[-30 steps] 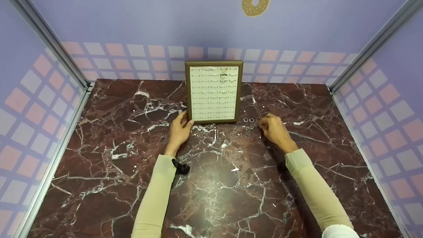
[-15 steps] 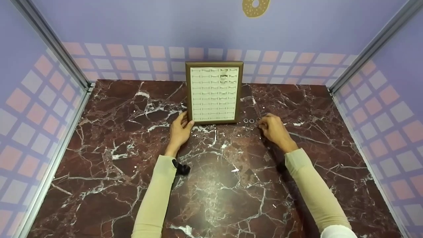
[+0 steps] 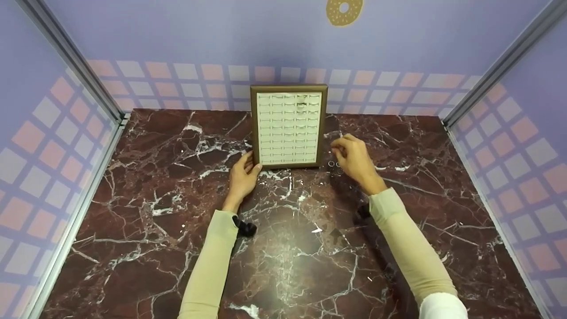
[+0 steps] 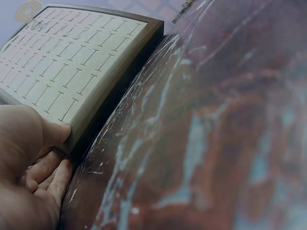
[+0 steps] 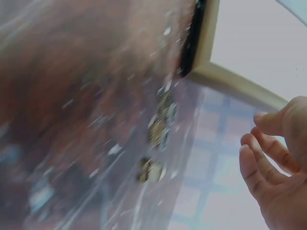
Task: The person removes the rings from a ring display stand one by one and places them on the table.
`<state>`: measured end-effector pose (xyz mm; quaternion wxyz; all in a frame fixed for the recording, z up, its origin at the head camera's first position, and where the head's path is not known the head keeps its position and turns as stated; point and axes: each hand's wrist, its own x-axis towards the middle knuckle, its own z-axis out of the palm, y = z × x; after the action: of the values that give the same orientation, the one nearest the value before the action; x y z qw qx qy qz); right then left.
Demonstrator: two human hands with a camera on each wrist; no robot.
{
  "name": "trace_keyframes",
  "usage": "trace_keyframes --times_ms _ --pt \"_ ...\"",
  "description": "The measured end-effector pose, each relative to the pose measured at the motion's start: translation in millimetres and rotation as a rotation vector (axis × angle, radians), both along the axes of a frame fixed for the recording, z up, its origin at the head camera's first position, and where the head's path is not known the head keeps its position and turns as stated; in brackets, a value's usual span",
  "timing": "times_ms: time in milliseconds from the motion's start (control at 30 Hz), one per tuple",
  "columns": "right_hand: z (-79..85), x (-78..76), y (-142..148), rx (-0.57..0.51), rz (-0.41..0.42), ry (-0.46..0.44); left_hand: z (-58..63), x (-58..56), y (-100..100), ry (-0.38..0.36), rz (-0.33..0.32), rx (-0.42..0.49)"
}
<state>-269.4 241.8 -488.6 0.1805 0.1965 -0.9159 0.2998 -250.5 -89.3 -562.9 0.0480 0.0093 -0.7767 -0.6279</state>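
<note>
A ring display board (image 3: 323, 126) with a brown frame and a pale slotted pad leans upright near the back wall. My left hand (image 3: 242, 178) grips its lower left corner, thumb on the frame's front, fingers behind and below, as the left wrist view shows. Darker rings (image 3: 301, 104) sit in slots near the pad's upper right. My right hand (image 3: 355, 160) is raised just right of the board, thumb and fingertips brought together in a pinch around a ring mostly hidden by the fingers. Below it, loose rings (image 5: 157, 132) stand in a row on the tabletop.
Dark red marble tabletop (image 3: 177, 248) with white veins spreads all around. A lilac wall (image 3: 186, 35) with pink and white squares rises behind the board, and side walls stand left and right. A black wrist device (image 3: 245, 227) sits at the left cuff.
My right hand has lifted from the row of rings and moved up and left toward the board's right edge. The left hand keeps its grip on the corner.
</note>
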Motion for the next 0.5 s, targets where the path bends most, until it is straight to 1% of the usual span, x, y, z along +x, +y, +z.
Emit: trace_keyframes --times_ms 133,233,367,500 --pt "7.6 -7.5 -17.3 -0.071 0.009 0.056 1.0 -0.6 -1.0 0.012 -0.002 -0.001" --pt "11.7 -12.5 -27.9 -0.114 -0.007 0.098 0.6 -0.7 -0.6 0.025 -0.005 0.008" --pt "17.0 -19.4 -41.2 -0.138 -0.022 0.156 -0.4 -0.5 0.1 0.037 -0.004 0.02" --pt "22.4 -25.2 -54.4 -0.163 -0.015 0.186 -0.3 -0.1 -0.6 0.035 0.003 0.02"
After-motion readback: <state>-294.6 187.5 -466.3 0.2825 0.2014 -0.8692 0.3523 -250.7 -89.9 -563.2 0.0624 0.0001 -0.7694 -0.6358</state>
